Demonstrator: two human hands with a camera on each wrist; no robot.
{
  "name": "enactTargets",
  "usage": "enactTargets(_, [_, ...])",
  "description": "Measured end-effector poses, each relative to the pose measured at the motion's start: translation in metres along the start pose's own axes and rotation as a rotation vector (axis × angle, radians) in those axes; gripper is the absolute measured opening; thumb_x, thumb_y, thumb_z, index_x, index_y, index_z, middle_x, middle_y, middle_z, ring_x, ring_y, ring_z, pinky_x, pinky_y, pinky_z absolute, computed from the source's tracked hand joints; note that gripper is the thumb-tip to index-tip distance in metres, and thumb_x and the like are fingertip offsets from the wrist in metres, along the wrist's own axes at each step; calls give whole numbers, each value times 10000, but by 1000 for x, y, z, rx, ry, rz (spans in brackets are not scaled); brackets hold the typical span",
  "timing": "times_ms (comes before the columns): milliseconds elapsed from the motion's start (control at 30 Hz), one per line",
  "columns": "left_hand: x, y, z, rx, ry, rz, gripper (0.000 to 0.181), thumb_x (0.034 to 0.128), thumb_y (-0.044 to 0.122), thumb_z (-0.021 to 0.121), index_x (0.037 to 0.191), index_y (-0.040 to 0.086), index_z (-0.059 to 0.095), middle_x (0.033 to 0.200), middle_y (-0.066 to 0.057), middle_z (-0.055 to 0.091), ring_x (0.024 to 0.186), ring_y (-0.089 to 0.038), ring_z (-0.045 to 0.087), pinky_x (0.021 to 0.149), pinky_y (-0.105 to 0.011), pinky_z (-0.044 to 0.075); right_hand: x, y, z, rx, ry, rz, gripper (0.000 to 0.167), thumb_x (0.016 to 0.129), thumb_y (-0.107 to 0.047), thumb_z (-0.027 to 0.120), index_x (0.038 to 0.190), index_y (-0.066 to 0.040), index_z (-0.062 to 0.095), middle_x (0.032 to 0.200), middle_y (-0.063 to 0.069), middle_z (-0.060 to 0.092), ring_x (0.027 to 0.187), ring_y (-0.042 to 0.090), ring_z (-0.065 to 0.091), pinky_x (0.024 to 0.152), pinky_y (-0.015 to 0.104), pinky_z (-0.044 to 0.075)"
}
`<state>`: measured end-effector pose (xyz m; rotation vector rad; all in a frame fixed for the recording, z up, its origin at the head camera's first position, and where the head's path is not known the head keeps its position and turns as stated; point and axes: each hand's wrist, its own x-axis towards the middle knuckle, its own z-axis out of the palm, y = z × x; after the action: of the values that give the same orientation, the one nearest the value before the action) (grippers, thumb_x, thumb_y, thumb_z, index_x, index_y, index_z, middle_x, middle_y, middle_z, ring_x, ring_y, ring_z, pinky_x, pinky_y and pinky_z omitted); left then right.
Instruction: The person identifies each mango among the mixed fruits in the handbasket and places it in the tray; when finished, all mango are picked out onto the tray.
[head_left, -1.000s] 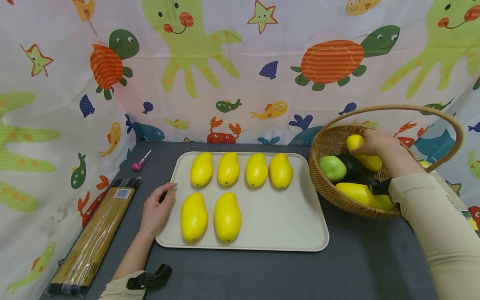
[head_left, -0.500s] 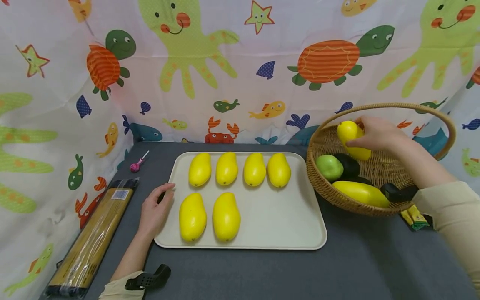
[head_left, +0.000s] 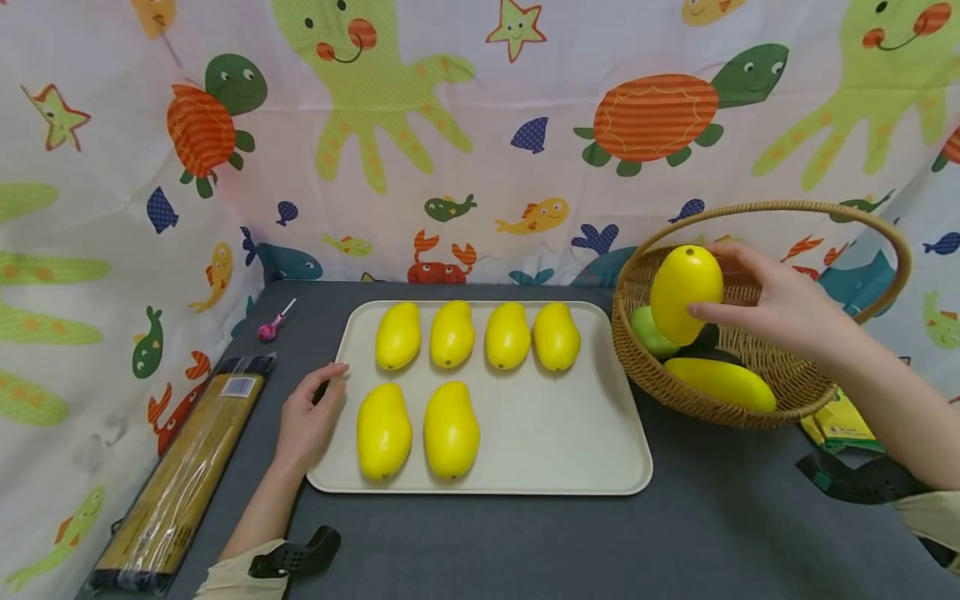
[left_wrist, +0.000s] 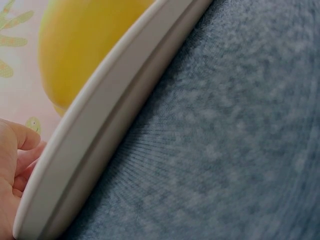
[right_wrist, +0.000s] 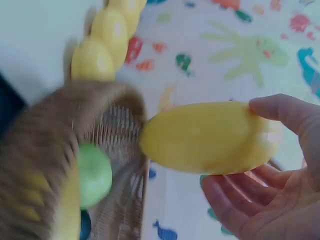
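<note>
Just above the wicker basket [head_left: 675, 400], my right hand [head_left: 772, 300] holds a yellow mango [head_left: 684, 296] between thumb and fingers. From the right wrist view, the same mango [right_wrist: 200, 137] lies lengthwise in the grip, its near end against the palm side. Beneath it in the basket are a green apple [head_left: 651, 333], a dark fruit or vegetable mostly hidden, and a long yellow one [head_left: 723, 385]. My left hand [head_left: 309, 417] rests at the left edge of the cream tray [head_left: 555, 442], fingers loosely bent at its rim. Several yellow mangoes [head_left: 452, 429] lie on the tray in two rows.
A long clear-wrapped pack of thin sticks [head_left: 183, 475] lies left of the tray. A pink lollipop [head_left: 267, 332] is behind it. Right of the basket sits a yellow-green packet [head_left: 843, 421], partly under the right forearm. The basket's tall handle [head_left: 780, 206] arches overhead, near a patterned curtain.
My right hand has lifted the mango up from inside the basket and leftward, turning its end toward the head camera. The left hand and the tray stay as they were.
</note>
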<state>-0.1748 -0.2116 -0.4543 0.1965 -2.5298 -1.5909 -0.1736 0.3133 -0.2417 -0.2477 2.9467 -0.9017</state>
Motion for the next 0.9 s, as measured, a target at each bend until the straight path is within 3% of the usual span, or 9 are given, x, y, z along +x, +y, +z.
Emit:
enactTargets(100, [0, 0, -1, -1, 3, -4, 362, 1004, 277, 538, 1319, 112, 606, 1408, -86, 511, 1364, -262, 375, 1139, -485, 244, -14, -10, 12, 102, 13, 1, 759, 897, -342, 710, 1509, -149, 306, 1382, 152, 469, 1158, 389, 552, 876, 349, 520])
enactTargets(167, [-1, 0, -1, -2, 5, -5, 363, 1004, 275, 539, 1320, 108, 605, 1408, -86, 512, 1363, -261, 376, 1138, -484, 245, -21, -15, 23, 159, 9, -46, 731, 894, -276, 724, 1495, -151, 328, 1368, 125, 479, 1118, 348, 574, 824, 199, 504])
enactTargets(233, [-1, 0, -1, -4, 7, -4, 359, 1003, 268, 543, 1317, 105, 607, 1405, -85, 514, 1361, -256, 379, 1137, -479, 249, -26, -20, 37, 197, 2, -104, 705, 884, -228, 738, 1477, -152, 364, 1355, 103, 494, 1097, 292, 572, 795, 134, 488])
enactTargets(367, [0, 0, 0, -10, 15, 4, 351, 997, 251, 555, 1308, 97, 614, 1392, -88, 525, 1353, -249, 390, 1132, -462, 263, -30, -30, 66, 208, -6, -252, 689, 852, -165, 769, 1447, -136, 423, 1336, 78, 517, 1066, 221, 585, 837, 183, 511])
enactTargets(533, [1, -1, 2, -11, 24, 20, 349, 995, 253, 564, 1298, 89, 623, 1365, -88, 546, 1347, -241, 400, 1126, -440, 282, -28, -35, 105, 92, 57, -446, 747, 773, -152, 835, 1421, -144, 463, 1331, 23, 550, 1063, 164, 603, 863, 356, 540])
enactTargets(700, [1, -2, 2, -12, 23, 28, 341, 995, 251, 568, 1290, 89, 627, 1348, -81, 556, 1345, -237, 401, 1124, -437, 290, -20, -33, 147, -1, 80, -638, 754, 739, -132, 838, 1402, -126, 479, 1339, -3, 546, 1112, 146, 555, 888, 359, 512])
enactTargets(900, [1, -3, 1, -7, 22, 31, 331, 996, 236, 566, 1284, 86, 629, 1350, -85, 555, 1349, -240, 399, 1126, -437, 287, -11, -32, 184, -98, 30, -762, 773, 738, -131, 832, 1412, -128, 454, 1381, -25, 511, 1238, 166, 471, 1009, 368, 432])
